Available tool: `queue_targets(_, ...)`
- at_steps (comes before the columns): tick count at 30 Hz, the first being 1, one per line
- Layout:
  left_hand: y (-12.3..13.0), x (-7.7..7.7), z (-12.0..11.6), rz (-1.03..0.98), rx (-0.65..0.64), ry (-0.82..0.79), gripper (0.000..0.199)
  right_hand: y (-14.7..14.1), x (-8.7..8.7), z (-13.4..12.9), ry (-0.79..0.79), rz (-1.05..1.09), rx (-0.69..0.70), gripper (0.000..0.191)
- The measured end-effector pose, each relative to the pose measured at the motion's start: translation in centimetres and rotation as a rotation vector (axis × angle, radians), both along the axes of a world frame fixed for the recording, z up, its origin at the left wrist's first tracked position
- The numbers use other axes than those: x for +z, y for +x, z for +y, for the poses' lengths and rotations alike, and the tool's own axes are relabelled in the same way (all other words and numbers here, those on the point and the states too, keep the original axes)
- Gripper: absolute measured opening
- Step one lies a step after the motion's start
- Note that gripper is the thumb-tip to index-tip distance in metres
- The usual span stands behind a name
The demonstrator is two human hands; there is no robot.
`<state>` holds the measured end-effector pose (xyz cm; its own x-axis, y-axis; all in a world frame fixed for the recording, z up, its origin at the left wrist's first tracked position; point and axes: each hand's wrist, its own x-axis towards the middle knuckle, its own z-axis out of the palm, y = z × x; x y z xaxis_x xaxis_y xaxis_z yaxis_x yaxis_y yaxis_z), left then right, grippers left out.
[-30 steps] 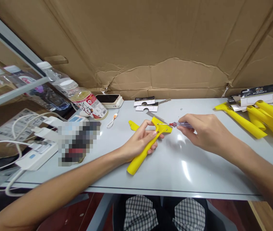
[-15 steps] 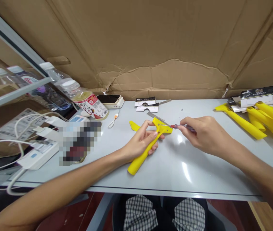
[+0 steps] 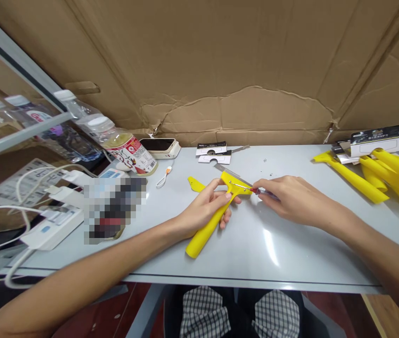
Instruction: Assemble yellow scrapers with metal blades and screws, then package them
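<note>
Currently I log the left hand [image 3: 204, 210] wrapped round the yellow scraper [image 3: 207, 235] over the table [image 3: 304, 256], right hand [image 3: 296, 201] pinching the screwdriver [image 3: 256, 190], red-white bottle label [image 3: 131, 154] too small to read.

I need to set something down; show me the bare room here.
Bare tabletop lies between the yellow tool, the right hand and the front edge; another patch behind that hand, right of tiny bits. Crowded: far right, with yellow handles, and left, with bottle and power strip.
</note>
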<state>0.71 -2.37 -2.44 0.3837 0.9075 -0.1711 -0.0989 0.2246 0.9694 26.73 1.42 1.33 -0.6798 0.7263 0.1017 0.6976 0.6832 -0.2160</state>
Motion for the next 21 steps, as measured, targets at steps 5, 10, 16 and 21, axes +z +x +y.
queue_targets(5, -0.3, -0.1, 0.4, -0.031, 0.004, -0.026, 0.039, 1.5, 0.5, 1.7, 0.077, 0.078, -0.045, 0.022)
queue_targets(10, -0.4, -0.2, 0.4, -0.063, 0.016, -0.036, 0.039, 3.8, 0.5, 4.0, 0.108, -0.119, -0.276, 0.024)
queue_targets(16, -0.2, 0.1, 0.3, -0.067, 0.030, -0.044, 0.037, 5.4, -0.5, 6.1, 0.017, -0.380, -0.405, 0.031)
queue_targets(21, -0.3, 0.0, 0.4, -0.055, 0.042, -0.069, 0.038, 5.5, -0.9, 6.6, 0.043, -0.406, -0.436, 0.034)
